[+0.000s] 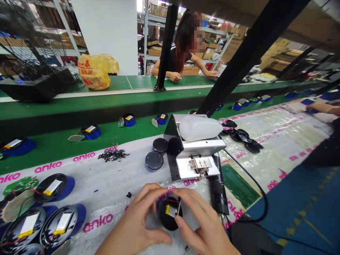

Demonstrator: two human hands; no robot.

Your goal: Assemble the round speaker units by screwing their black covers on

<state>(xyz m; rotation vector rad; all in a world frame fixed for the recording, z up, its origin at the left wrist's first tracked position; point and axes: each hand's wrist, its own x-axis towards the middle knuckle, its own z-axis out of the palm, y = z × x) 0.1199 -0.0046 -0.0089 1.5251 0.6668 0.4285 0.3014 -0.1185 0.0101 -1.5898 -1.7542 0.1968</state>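
Between my hands, low in the middle of the head view, is a round black housing [172, 220] with a white and yellow battery [170, 210] and red wires inside. My left hand [140, 223] curves around its left side, fingers bent and thumb apart from them. On the right, my right hand [200, 221] has its index finger and thumb at a thin disc [179, 205] seen edge-on at the housing's right rim. Just beyond my hands stands a silver metal machine [198, 164] with a white plastic bottle [200, 128] lying on top.
Similar blue housings [66, 187] lie at the lower left. Small black pieces [113, 154] are piled behind them. Two black discs [154, 161] sit left of the machine. A black cable [265, 202] loops right. A person [183, 53] leans over the far bench.
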